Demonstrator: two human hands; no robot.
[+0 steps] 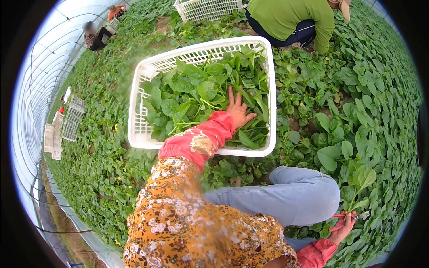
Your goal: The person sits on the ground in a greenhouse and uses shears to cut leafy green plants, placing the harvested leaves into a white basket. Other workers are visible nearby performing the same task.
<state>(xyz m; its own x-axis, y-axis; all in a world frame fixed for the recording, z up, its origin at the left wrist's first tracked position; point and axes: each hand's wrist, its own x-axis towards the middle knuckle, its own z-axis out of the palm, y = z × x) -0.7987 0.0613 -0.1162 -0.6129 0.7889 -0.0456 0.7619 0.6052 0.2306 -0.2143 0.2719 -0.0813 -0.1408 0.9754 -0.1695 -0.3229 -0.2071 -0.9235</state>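
Note:
Fingers spread, my left hand (239,114) rests palm down on the picked leafy greens (196,91) inside a white plastic basket (203,50). The greens are broad, dark leaves on pale stems, heaped across most of the basket. At the lower right, beyond my bent knee, my right hand (343,228) is closed around red-handled scissors (364,215), their metal blades pointing right. A cut-looking leafy sprig (363,177) rises from the same hand, its stem at the fingers. Whether that stem is still rooted I cannot tell.
Low green plants (366,102) cover the ground all around. A person in a green top (292,20) crouches beyond the basket, near another white crate (209,10). Two more people are far left. Crates (73,119) stand by the curved greenhouse wall (31,116).

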